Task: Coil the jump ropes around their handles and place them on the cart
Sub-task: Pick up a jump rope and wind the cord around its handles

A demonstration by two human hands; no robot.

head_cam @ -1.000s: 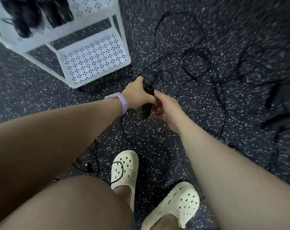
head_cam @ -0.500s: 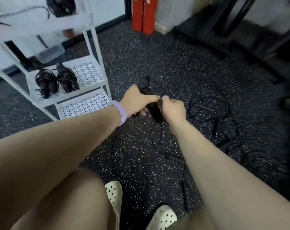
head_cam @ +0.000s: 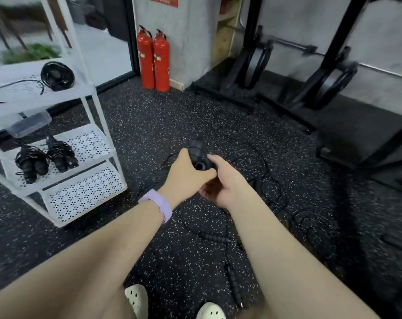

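Observation:
My left hand (head_cam: 188, 174) grips a pair of black jump rope handles (head_cam: 198, 153) in front of me, above the speckled floor. My right hand (head_cam: 220, 180) curls round the handles' near end from the right. Thin black rope (head_cam: 262, 180) trails from them in loose loops over the floor. The white cart (head_cam: 85, 194) stands to the left; two coiled ropes (head_cam: 45, 157) lie on its middle shelf and one coiled rope (head_cam: 57, 75) on the top shelf. More handles (head_cam: 215, 237) lie on the floor near my feet.
Two red fire extinguishers (head_cam: 153, 59) stand by the wall ahead. A black weight rack (head_cam: 322, 72) with plates and a barbell fills the right back. A clear plastic box (head_cam: 29, 124) sits in the cart. My white clogs (head_cam: 136, 300) are at the bottom.
My view has lifted from the floor to the room. The handles have turned upright between my hands, and my right hand has shifted under their near end.

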